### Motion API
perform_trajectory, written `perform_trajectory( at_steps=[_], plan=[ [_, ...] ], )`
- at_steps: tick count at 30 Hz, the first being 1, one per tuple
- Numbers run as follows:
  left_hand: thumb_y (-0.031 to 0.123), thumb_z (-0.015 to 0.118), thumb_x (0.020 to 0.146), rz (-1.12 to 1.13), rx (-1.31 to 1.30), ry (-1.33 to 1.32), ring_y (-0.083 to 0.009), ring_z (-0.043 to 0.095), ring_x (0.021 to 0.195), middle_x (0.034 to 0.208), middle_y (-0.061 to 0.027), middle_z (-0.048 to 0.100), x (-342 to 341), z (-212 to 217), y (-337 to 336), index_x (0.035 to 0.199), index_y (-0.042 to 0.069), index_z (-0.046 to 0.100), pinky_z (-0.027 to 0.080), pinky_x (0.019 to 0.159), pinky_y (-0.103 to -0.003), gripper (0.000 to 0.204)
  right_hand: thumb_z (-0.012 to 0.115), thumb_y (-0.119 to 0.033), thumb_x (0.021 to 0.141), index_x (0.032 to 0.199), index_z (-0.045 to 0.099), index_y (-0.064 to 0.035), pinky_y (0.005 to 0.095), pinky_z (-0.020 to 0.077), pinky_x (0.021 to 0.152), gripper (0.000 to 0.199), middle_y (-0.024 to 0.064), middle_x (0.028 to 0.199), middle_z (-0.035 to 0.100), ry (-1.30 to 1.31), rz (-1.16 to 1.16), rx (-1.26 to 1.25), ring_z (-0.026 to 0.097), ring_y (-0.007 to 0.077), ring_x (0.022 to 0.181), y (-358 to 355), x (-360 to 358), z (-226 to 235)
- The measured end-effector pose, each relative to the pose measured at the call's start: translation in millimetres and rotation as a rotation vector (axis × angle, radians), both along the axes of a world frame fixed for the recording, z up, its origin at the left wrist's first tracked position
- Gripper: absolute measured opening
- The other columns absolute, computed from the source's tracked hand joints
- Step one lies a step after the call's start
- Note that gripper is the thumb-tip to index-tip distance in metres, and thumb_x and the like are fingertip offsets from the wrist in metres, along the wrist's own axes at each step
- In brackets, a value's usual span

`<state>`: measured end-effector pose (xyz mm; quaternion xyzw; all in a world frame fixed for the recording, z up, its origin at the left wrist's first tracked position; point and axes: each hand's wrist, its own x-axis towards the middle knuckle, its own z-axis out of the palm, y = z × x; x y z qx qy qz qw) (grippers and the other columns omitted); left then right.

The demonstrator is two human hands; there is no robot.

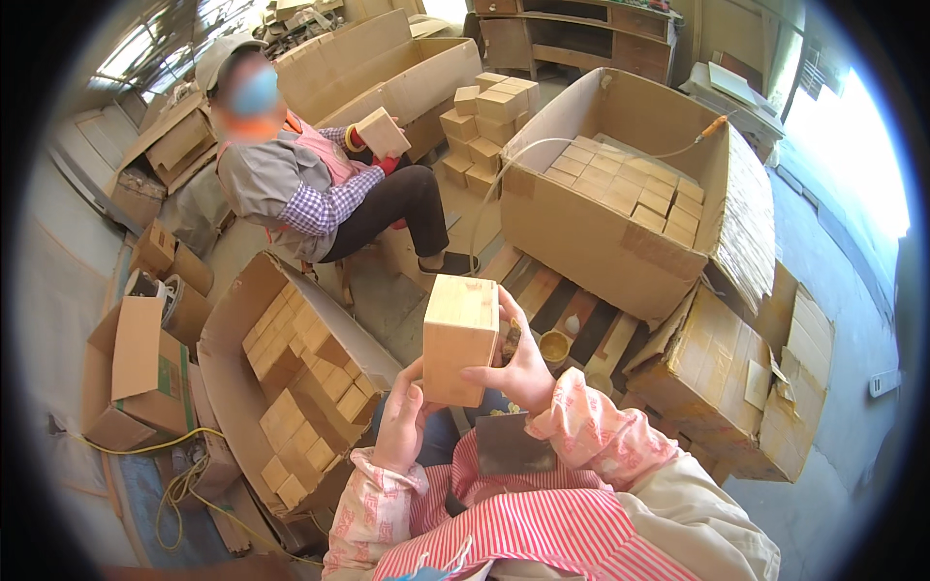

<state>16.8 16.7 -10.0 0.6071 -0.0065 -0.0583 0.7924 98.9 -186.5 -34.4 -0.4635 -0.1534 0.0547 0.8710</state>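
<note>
Block: a pale wooden block (460,339) is held upright in front of the person's chest, its long axis running top to bottom, one broad face toward the camera.
Left hand: the left hand (400,426) sits below and left of the block, fingers curled up against its lower left corner, gripping it from beneath.
Right hand: the right hand (518,363) is closed on the block's right side, thumb across the lower front; a small dark tool seems tucked in that palm, too hidden to tell what.
Nearer hand: both touch the block; the right one covers more of it.
Left of the block: an open carton (237,387) filled with similar blocks.
Right of the block: a bigger carton (581,242), blocks layered inside.
Beyond the block: a seated person (300,184) holding another block.
</note>
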Motion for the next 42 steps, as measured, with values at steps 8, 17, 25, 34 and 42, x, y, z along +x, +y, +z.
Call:
perform_trajectory(
  at_steps=[8, 17, 25, 34, 42],
  plan=[
    [0.063, 0.042, 0.111, 0.035, 0.055, 0.14, -0.0199, 0.07, 0.117, 0.138, -0.0127, 0.065, 3.6, -3.8, 3.8, 0.166, 0.006, 0.031, 0.06, 0.085, -0.031, 0.08, 0.101, -0.015, 0.067, 0.171, 0.014, -0.0073, 0.03, 0.0546, 0.093, 0.136, 0.0112, 0.158, 0.037, -0.012, 0.071, -0.252, 0.061, 0.0154, 0.11, -11.9, -8.4, 9.4],
    [0.063, 0.045, 0.11, 0.017, 0.049, 0.185, -0.0175, 0.067, 0.12, 0.14, -0.0089, 0.062, 1.1, -13.6, 12.4, 0.17, 0.008, 0.023, 0.058, 0.084, -0.028, 0.085, 0.101, -0.023, 0.07, 0.169, 0.019, -0.0011, 0.0282, 0.0529, 0.078, 0.13, 0.0111, 0.152, 0.04, -0.283, 0.127, -0.429, 0.055, 0.0134, 0.091, -11.4, -20.5, -4.8],
    [0.064, 0.046, 0.11, 0.126, -0.047, 0.212, -0.0206, 0.059, 0.134, 0.156, -0.0115, 0.053, -0.3, -42.2, 20.2, 0.17, 0.01, 0.023, 0.05, 0.109, -0.035, 0.085, 0.101, -0.022, 0.068, 0.169, 0.021, -0.0067, 0.0307, 0.0547, 0.08, 0.129, 0.0122, 0.159, 0.04, -0.298, 0.202, -0.605, 0.058, 0.0172, 0.096, -14.5, -36.1, 4.9],
    [0.059, 0.049, 0.108, -0.008, -0.457, 0.438, -0.0247, 0.067, 0.122, 0.139, -0.0123, 0.067, 9.4, -63.6, 14.0, 0.148, 0.007, 0.055, 0.055, 0.105, -0.042, 0.066, 0.1, -0.018, 0.068, 0.17, 0.022, -0.0098, 0.0322, 0.0568, 0.082, 0.128, 0.0163, 0.171, 0.033, -0.494, 0.294, -0.836, 0.064, 0.0219, 0.095, -26.5, -47.7, -1.5],
    [0.037, 0.057, 0.1, 0.177, -0.528, 0.397, -0.0305, 0.068, 0.116, 0.129, -0.0143, 0.063, 6.4, -82.5, 0.4, 0.14, 0.008, 0.048, 0.058, 0.101, -0.047, 0.05, 0.088, -0.017, 0.088, 0.149, 0.054, -0.0039, 0.0247, 0.0449, 0.067, 0.071, 0.0023, 0.109, 0.061, -0.071, 0.274, -0.874, 0.054, 0.0078, 0.079, -42.1, -59.8, 17.7]
  ],
)
